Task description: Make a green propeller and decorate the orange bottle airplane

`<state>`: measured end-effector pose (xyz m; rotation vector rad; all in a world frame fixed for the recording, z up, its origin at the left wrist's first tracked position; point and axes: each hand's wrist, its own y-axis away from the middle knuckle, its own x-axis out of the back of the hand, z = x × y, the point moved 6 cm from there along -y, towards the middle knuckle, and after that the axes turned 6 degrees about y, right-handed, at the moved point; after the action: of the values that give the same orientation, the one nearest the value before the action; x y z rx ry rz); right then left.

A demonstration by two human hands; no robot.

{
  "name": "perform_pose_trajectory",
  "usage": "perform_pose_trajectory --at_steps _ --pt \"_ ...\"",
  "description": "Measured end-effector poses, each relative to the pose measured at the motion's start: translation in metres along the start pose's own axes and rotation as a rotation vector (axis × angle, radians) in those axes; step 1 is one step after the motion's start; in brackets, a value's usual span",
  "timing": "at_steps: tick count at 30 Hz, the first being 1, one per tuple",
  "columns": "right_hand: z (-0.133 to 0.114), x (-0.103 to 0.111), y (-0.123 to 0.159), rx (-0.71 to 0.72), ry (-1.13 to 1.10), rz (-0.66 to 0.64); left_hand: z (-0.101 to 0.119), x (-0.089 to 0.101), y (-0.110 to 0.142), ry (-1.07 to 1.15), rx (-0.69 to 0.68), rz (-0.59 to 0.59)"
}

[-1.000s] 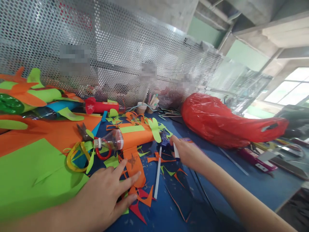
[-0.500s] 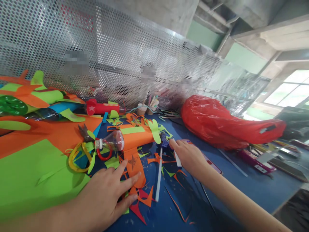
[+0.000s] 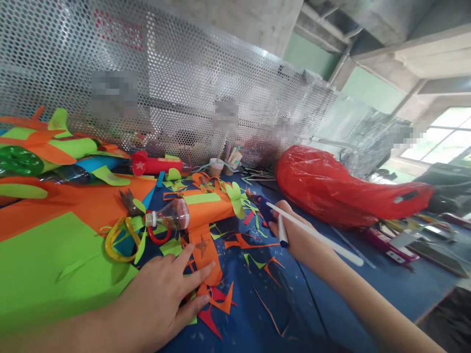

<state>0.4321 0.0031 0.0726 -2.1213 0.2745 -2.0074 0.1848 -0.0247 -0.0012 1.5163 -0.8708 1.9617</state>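
My right hand (image 3: pixel 294 228) grips a blue hot glue gun (image 3: pixel 263 206), whose nozzle points at the tail of a model plane. A long white glue stick (image 3: pixel 316 233) sticks out of its back, passing over my wrist. The plane has a clear plastic bottle (image 3: pixel 172 214) wrapped in orange paper (image 3: pixel 211 208), with a green strip on top and green tail fins (image 3: pixel 235 198). My left hand (image 3: pixel 162 289) lies with fingers spread, its fingertips on the orange paper wing (image 3: pixel 206 257) that bears a drawn star. Whether the nozzle touches the fins is unclear.
Yellow-handled scissors (image 3: pixel 120 240) and pliers (image 3: pixel 128 201) lie left of the plane. Paper scraps (image 3: pixel 253 242) litter the blue table. Green paper (image 3: pixel 69 274) and other bottle planes (image 3: pixel 69 149) are at left. A red plastic bag (image 3: pixel 324 186) sits at right, before a perforated metal screen (image 3: pixel 206 73).
My right hand has picked the glue gun up from the table and turned it, so its glue stick now points right instead of toward me. My left hand stays in place.
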Motion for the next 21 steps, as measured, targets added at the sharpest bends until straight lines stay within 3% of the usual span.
perform_pose_trajectory --at_steps 4,8,11,15,21 --pt "0.009 -0.007 -0.003 0.017 -0.293 -0.005 -0.002 -0.003 0.001 0.007 0.01 0.008" --pt "0.012 -0.025 0.0 -0.183 -0.914 -0.118 -0.002 -0.003 0.002 0.029 0.005 0.018" --pt "0.006 -0.038 0.003 -0.313 -1.19 -0.154 -0.002 -0.002 0.003 0.033 0.008 0.022" --pt "0.0 -0.05 0.01 -0.346 -1.237 -0.098 -0.002 -0.001 0.002 0.032 0.017 0.014" --pt "0.0 -0.06 0.027 -0.376 -1.128 -0.019 -0.001 -0.002 0.002 -0.004 -0.001 0.01"
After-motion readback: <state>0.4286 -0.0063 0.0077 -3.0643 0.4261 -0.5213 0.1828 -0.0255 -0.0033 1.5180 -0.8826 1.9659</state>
